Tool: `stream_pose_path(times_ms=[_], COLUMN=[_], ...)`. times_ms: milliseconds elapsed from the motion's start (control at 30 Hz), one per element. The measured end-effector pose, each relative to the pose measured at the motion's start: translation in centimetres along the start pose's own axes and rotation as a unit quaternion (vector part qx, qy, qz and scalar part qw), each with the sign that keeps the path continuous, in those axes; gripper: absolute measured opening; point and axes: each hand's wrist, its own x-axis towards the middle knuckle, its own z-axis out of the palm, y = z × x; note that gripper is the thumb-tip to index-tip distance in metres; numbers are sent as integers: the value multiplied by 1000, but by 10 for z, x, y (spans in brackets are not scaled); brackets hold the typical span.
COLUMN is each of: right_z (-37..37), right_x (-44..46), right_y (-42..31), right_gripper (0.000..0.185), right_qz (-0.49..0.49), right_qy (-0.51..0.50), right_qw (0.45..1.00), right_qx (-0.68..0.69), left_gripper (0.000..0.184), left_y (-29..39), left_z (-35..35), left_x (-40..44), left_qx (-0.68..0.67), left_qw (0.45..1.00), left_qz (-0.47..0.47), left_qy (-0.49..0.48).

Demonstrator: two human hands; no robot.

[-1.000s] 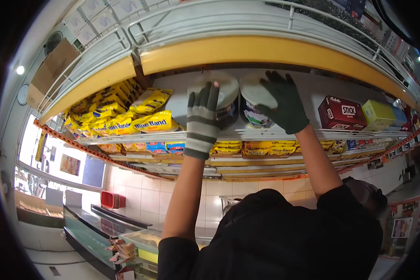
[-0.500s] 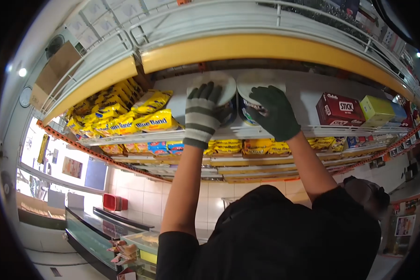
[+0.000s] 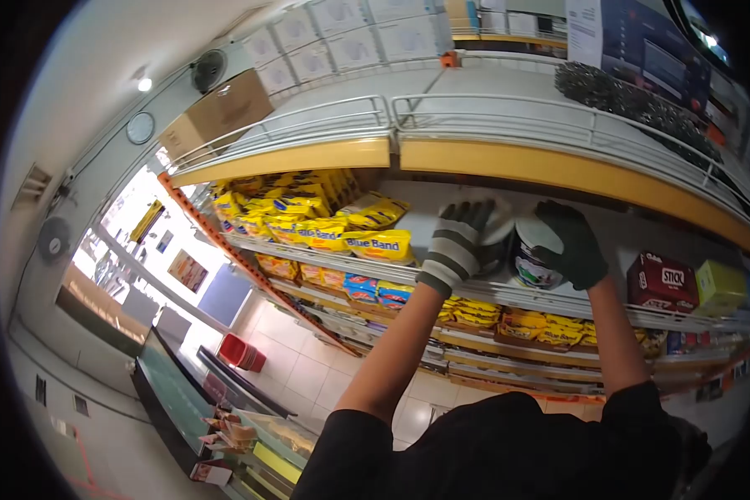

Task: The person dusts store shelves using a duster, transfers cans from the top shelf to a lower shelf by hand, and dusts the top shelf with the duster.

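Two tubs with pale round lids stand side by side on the shelf. My left hand (image 3: 456, 246), in a grey and dark green striped glove, lies against the lid and near side of the left tub (image 3: 498, 223), fingers extended. On the right tub (image 3: 532, 268), which has a dark printed label, rests my right hand (image 3: 571, 244) in a dark green glove, its fingers spread over the lid and side. Left of the tubs are yellow Blue Band packets (image 3: 377, 245). To their right sits a dark red STICK box (image 3: 662, 282).
A yellow shelf edge (image 3: 508, 162) with a white wire rail runs above my hands. A yellow-green box (image 3: 719, 287) stands beside the red one. More packets (image 3: 475, 314) fill the shelf below. A cardboard box (image 3: 217, 112) is at upper left.
The view has swung, so the shelf appears lower and further right, with more of the top shelf showing. Both hands remain at the tubs.
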Motion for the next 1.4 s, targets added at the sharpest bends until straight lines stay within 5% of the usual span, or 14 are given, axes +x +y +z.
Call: stream_pose_path(times_ms=[100,200,367,467,567,633,767,800,900,933,1033,1167,1233,1400], right_z=[-4,-10,3,10,14,16,28,30,20,19,34,32,37,46], right_x=[1,-1,-12,-32,-36,-24,-13,-8,-1,-2,-4,-8,-12,-17], right_y=[-13,-22,-20,0,-3,-11,-13,-13,-25,-31,-29,-27,-16,-15], right_gripper=[71,67,61,61,58,59,61,62,64,65,69,63,53,44], right_qz=[21,20,2,64,14,20,59,68,66,59,157,111,80,69], right_qy=[-1,107,56,225,84,163,273,262,248,240,221,317,130,161], right_qw=[1000,994,996,972,990,983,960,963,962,958,957,942,985,980], right_qx=[21,-6,-73,14,-111,-76,27,-7,-95,-145,106,-14,-83,-98], left_gripper=[84,84,81,70,45,35,62,90,106,113,103,90,77,73], left_y=[9,11,6,12,24,18,26,21,15,12,7,5,9,9], left_z=[-4,-4,1,-9,-37,-37,-32,-23,-5,-6,-4,7,2,8], left_x=[-4,0,0,-5,-8,-9,7,12,11,10,1,-3,-2,-6], left_qx=[141,139,133,38,-117,-94,-56,77,158,170,83,121,124,115], left_qw=[985,990,988,996,963,950,978,997,978,984,996,991,990,992], left_qz=[21,4,-18,-21,5,51,-13,-11,11,-17,-21,-22,-33,-38], left_qy=[93,15,-74,74,241,292,200,3,134,57,13,-60,-52,-33])
